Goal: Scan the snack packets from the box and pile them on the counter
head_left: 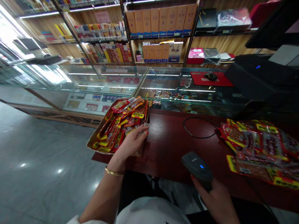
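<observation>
My left hand [133,140] is at the right rim of a shallow cardboard box [90,143], its fingers and thumb closed over the edge. Heaped inside the box are red and yellow packaged snacks [120,124]. Something small and pale shows by the fingertips, too unclear to name. My right hand [216,196] is wrapped round a dark handheld barcode scanner [197,166] with a blue light, held low over the near edge of the dark red wooden table [165,146]. To the right of the scanner lies a spread pile of similar snack packets [261,146].
A black cable [187,129] loops across the table. Behind it stands a glass display counter [142,82] carrying a mouse [210,76] on a red mat [197,80]. Dark checkout equipment [259,74] is at the right. Stocked shelves [161,38] line the wall.
</observation>
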A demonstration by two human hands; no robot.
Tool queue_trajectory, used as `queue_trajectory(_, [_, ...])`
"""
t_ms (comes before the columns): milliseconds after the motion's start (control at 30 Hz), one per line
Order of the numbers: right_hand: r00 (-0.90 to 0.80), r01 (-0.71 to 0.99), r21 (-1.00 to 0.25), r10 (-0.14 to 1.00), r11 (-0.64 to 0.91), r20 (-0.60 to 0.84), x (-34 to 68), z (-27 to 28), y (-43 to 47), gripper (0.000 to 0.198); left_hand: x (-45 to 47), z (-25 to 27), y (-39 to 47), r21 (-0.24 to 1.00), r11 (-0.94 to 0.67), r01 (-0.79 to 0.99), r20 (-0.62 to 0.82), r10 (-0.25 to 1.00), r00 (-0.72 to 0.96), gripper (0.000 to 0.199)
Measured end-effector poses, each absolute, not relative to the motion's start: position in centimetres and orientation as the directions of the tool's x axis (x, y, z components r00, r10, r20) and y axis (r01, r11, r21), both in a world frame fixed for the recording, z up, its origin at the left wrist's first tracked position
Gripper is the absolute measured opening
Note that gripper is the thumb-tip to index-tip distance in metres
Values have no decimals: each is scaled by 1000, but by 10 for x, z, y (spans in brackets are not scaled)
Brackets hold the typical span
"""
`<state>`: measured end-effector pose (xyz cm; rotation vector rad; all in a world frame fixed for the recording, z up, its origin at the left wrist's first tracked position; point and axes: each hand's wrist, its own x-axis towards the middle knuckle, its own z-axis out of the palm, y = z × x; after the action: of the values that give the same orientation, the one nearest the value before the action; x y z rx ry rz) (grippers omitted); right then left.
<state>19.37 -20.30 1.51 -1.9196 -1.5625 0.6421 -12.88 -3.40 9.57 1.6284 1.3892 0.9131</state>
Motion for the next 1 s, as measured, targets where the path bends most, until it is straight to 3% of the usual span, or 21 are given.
queue_trajectory(100, [186,737,-665,982,-124,23,201,8,-210,45,-125,85,-31,907,-88,413,59,995,83,60])
queue_trajectory(167, [195,743,-654,981,-140,12,205,6,-213,44,-126,80,-28,875,-70,479,74,997,11,81])
queue_trajectory(200, [201,743,-651,980,-153,0,206,5,-214,44,-127,79,-26,842,-59,536,70,998,0,81])
queue_trajectory(300, [204,735,-658,979,-162,-13,206,6,-214,44,-129,81,-23,713,-35,700,41,999,9,41])
queue_trajectory(367, [202,722,-674,979,-160,-16,205,9,-212,44,-129,90,-24,688,-11,725,86,994,-67,28])
queue_trajectory(467, [240,693,-697,971,-182,-15,206,16,-211,42,-129,111,-31,858,-11,514,182,941,-284,29])
queue_trajectory(533, [268,678,-712,963,-182,9,208,19,-210,42,-124,126,-38,971,-95,219,177,903,-392,31])
queue_trajectory(600, [276,666,-728,960,-162,39,211,22,-210,40,-113,137,-45,981,-188,-56,147,893,-426,28])
queue_trajectory(667, [289,662,-734,956,-155,58,213,24,-209,39,-96,139,-50,945,-199,-259,96,927,-363,24])
queue_trajectory(767, [323,660,-731,944,-174,66,213,28,-210,38,-65,121,-52,899,-11,-439,-46,992,-120,25])
queue_trajectory(867, [326,658,-736,942,-160,87,211,32,-212,36,-39,88,-51,856,182,-484,-161,983,85,35])
queue_trajectory(1000, [289,649,-751,952,-117,101,210,37,-215,32,-26,48,-49,872,278,-403,-221,958,182,55])
